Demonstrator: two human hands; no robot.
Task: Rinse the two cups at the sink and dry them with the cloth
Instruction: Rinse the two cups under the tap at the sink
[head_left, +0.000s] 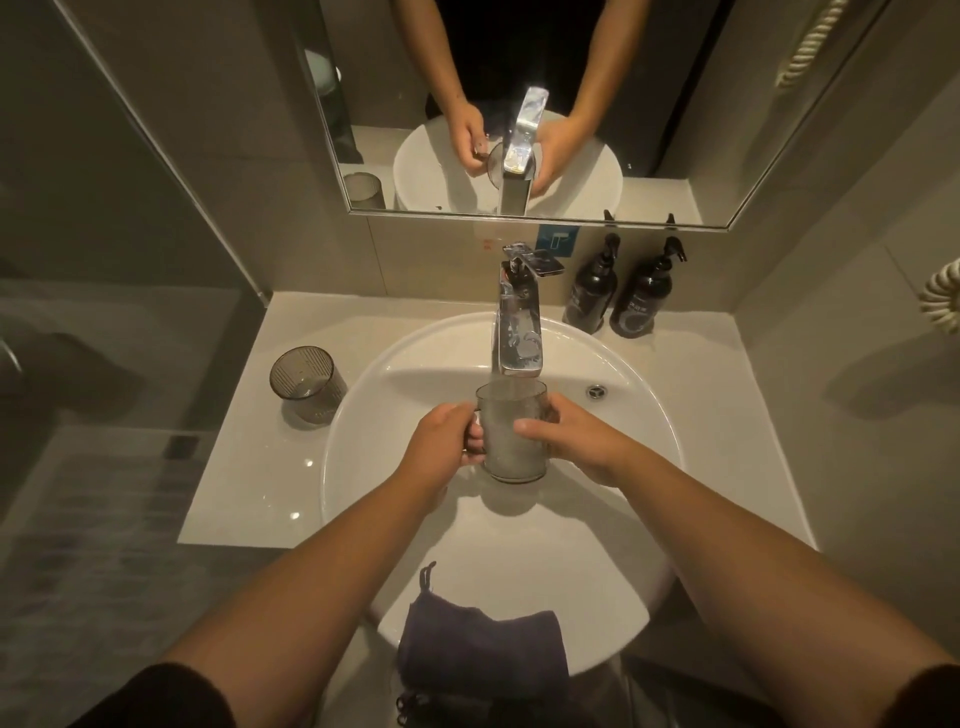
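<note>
A grey translucent cup (511, 431) with a handle is upright over the white round sink (395, 364), right under the chrome faucet (518, 322). My left hand (441, 441) grips its handle on the left side. My right hand (566, 436) wraps around the cup's right wall, thumb across the front. The cup looks cloudy with water inside. A second grey ribbed cup (307, 382) stands on the counter to the left of the sink. A dark purple cloth (483, 660) hangs over the sink's near rim.
Two black pump bottles (592, 296) (641, 299) stand at the back right of the white counter (249, 467). A mirror (519, 104) hangs behind the faucet. A coiled cord (943, 301) hangs on the right wall.
</note>
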